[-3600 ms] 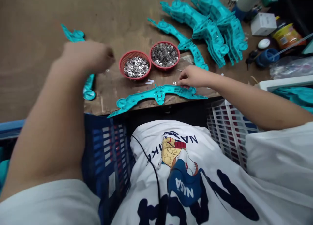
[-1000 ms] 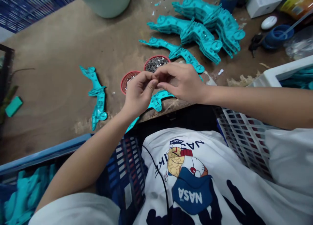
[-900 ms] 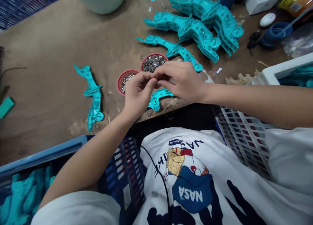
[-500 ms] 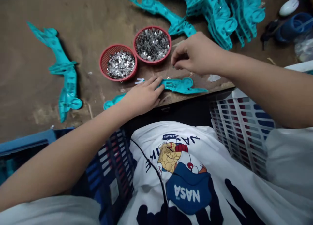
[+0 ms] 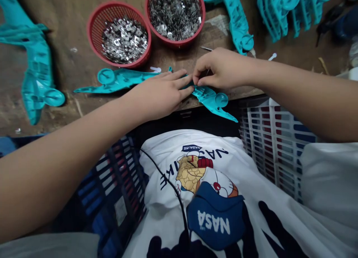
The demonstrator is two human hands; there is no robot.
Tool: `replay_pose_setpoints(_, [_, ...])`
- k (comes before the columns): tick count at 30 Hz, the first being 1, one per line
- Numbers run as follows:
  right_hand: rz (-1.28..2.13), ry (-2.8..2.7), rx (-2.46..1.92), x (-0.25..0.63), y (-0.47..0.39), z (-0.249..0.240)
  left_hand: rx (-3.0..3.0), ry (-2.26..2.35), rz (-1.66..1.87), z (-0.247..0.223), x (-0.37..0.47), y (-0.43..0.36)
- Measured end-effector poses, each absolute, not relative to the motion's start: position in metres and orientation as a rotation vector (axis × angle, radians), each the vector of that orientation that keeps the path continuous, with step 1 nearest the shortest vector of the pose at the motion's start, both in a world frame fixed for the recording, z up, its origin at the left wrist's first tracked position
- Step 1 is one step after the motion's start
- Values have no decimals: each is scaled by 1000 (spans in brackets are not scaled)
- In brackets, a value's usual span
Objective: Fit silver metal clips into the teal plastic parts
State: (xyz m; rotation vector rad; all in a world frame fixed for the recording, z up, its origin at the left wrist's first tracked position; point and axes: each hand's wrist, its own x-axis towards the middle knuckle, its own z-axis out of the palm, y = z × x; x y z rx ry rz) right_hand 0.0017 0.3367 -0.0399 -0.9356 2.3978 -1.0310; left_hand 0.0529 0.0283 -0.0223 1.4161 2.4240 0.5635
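Note:
A long turquoise plastic part (image 5: 128, 78) lies along the front edge of the table, its right end sticking out over the edge. My left hand (image 5: 163, 93) rests flat across the middle of it, fingers stretched out. Over the part, just right of those fingertips, my right hand (image 5: 218, 69) has thumb and forefinger pinched together against its surface. Whatever the pinch holds is too small or hidden to make out. Behind the hands stand a red basket of shiny metal clips (image 5: 125, 39) and a second red basket of darker metal clips (image 5: 175, 17).
Another turquoise part (image 5: 37, 64) lies at the left, and one more (image 5: 236, 21) behind my right hand. Several stacked turquoise parts (image 5: 279, 11) stand at the back right. A white crate (image 5: 271, 138) and a blue crate (image 5: 112, 179) flank my lap below the table edge.
My right hand has come down and left onto the turquoise part, beside my left fingertips. The part has turned, its right end now pointing toward me. The view has shifted closer to the table.

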Motion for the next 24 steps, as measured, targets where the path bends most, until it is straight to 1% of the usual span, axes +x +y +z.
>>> replay_pose_setpoints(3, [-893,2410,-999,4,334,-39,1432,2419,541,-25,52,28])
replay_pose_setpoints(8, [-1113,2427,-960,12,332,-34,1436,2412,565,-28,51,28])
replay_pose_setpoints(10, [-1036,2424,-918,16,331,-25,1426,2413,579,-29,51,28])
replay_pose_setpoints(14, [-765,2444,-788,26,326,-3,1424,2409,602,-29,51,29])
replay_pose_setpoints(21, [-669,2523,-790,40,318,5,1441,2392,576,-26,52,26])
replay_pose_setpoints(24, [-531,2554,-842,46,310,16,1455,2383,556,-27,51,25])
